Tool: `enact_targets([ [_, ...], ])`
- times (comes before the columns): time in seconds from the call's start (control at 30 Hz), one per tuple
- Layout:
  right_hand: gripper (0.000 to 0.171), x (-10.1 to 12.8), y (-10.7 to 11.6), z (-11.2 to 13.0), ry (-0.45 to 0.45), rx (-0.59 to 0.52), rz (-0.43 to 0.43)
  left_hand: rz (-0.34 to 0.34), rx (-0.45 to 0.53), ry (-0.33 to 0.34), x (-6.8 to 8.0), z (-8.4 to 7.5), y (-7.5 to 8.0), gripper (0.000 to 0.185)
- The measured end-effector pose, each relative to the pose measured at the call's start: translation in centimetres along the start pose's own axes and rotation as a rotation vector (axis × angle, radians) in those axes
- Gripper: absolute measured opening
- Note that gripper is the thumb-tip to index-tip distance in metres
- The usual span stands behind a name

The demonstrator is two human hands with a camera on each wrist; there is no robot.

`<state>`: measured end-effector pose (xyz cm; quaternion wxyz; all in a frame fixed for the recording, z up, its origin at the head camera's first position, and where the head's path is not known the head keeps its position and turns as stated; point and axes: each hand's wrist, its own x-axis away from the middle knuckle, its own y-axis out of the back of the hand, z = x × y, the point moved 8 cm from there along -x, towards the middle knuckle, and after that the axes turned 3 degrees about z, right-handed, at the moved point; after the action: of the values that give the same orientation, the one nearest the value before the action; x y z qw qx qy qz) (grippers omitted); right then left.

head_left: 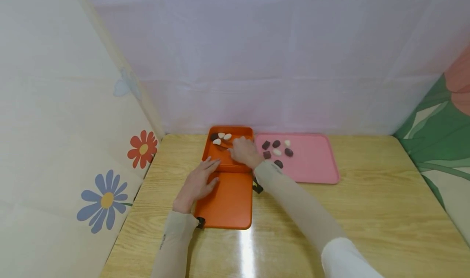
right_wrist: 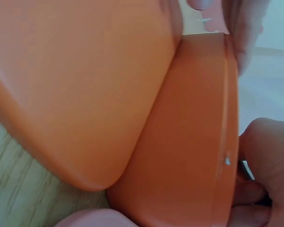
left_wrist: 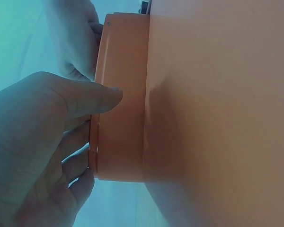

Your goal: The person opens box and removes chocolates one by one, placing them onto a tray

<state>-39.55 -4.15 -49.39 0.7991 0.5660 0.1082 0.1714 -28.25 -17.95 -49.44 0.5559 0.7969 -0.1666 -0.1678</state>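
We rest our left hand [head_left: 198,183], fingers spread, at the orange box's [head_left: 232,168] near wall; our right hand [head_left: 245,151] reaches inside, its grip undeterminable, white pieces [head_left: 227,137] near its fingertips

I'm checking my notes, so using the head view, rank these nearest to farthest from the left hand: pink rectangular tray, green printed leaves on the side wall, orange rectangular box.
1. Orange rectangular box: touched by the left hand.
2. Pink rectangular tray: right of the box.
3. Green printed leaves: far right, beyond the tray.
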Motion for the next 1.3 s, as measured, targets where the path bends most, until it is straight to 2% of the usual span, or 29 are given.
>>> enact_targets([
  [0.33,0.033,0.2,-0.3,1.1,-0.043,0.029,0.016,0.010,0.022,0.017,0.5,0.4,0.5,0.061],
  [0.53,0.031,0.4,-0.6,1.3,-0.062,0.049,0.008,0.001,0.029,0.003,0.6,0.6,0.6,0.061],
  [0.8,0.032,0.6,-0.7,1.2,-0.066,0.106,-0.040,0.001,0.037,-0.008,0.5,0.7,0.5,0.061],
  [1.07,0.035,0.8,0.1,1.4,-0.049,0.064,-0.074,-0.007,0.044,-0.031,0.7,0.8,0.7,0.061],
  [1.3,0.037,1.0,0.2,1.9,-0.048,0.016,-0.058,-0.004,0.048,-0.025,0.8,1.1,0.9,0.061],
])
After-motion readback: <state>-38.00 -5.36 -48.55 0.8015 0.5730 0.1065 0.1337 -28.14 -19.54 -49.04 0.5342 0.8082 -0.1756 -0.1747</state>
